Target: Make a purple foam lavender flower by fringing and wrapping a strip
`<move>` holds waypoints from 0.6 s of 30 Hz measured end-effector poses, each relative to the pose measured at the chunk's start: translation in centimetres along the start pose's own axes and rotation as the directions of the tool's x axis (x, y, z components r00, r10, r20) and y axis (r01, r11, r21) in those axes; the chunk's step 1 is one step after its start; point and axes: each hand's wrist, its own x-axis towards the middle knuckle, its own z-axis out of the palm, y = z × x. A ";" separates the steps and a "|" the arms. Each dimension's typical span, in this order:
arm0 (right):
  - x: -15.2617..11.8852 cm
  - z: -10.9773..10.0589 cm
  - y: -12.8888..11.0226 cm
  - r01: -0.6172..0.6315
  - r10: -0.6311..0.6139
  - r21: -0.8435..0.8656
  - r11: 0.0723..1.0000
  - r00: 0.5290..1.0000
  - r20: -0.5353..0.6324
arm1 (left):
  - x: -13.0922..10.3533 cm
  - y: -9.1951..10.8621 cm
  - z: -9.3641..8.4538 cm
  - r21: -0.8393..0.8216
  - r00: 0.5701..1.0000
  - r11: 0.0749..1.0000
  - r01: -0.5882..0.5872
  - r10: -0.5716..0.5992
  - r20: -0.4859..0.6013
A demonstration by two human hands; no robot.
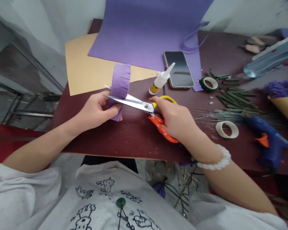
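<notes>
My left hand (98, 107) pinches the lower end of a purple paper strip (120, 80), thumb in front and fingers behind. The strip curls upward, and a row of short cuts runs along its right edge. In my right hand (174, 116) are scissors (134, 103) with one yellow and one red handle loop. Their blades are spread apart around the strip, one passing in front of it and the other behind, with the tips close to my left fingers.
Ahead lie a large purple sheet (144, 38), a tan sheet (83, 64), a phone (179, 70) and a glue bottle (160, 81). To the right are green tape (210, 84), white tape (227, 129), green stem pieces (238, 97), wires (211, 115) and a blue glue gun (270, 140).
</notes>
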 end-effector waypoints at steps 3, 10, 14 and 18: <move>-0.1 -0.2 -0.2 -0.049 0.051 -0.046 0.998 0.998 0.037 | 0.0 0.0 -0.1 0.024 1.000 1.000 -0.004 0.004 0.012; -0.3 -0.1 -0.6 -0.075 0.075 -0.025 0.997 0.997 -0.001 | 0.1 -0.2 -0.2 0.006 1.000 1.000 0.003 -0.002 -0.009; -0.2 0.2 -0.5 0.012 -0.009 0.052 0.999 0.998 -0.057 | 0.2 -0.5 -0.3 0.024 0.996 0.999 -0.029 0.031 -0.089; -0.2 0.2 -0.4 0.011 -0.009 0.067 0.998 0.999 -0.038 | 0.2 -0.4 -0.3 0.032 0.993 0.998 -0.050 0.053 -0.104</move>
